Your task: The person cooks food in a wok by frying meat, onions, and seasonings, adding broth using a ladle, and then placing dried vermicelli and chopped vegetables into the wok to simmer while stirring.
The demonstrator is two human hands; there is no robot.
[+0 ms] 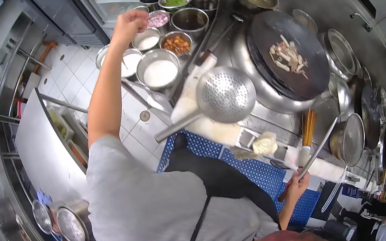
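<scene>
My left hand (130, 25) reaches over the cluster of pots with its fingers pinched together; what is between them, if anything, is too small to make out. Just beside it is a metal pot of chopped pink onion (157, 20), with a pot of white contents (146, 39) below. Low on the right, my right hand (297, 186) is wrapped around the long handle of what looks like a ladle (318, 148). Its far end lies among other metalware and is hard to separate. Pale strips of food (288, 56) lie in the dark wok (307, 26) on the stove.
A perforated strainer (225, 94) rests across the counter edge, its handle jutting over the floor. Pots hold brown chunks (177, 44), chopped greens (175, 2) and white liquid (158, 72). A crumpled cloth (264, 144) and a bamboo brush (308, 127) sit near the right hand.
</scene>
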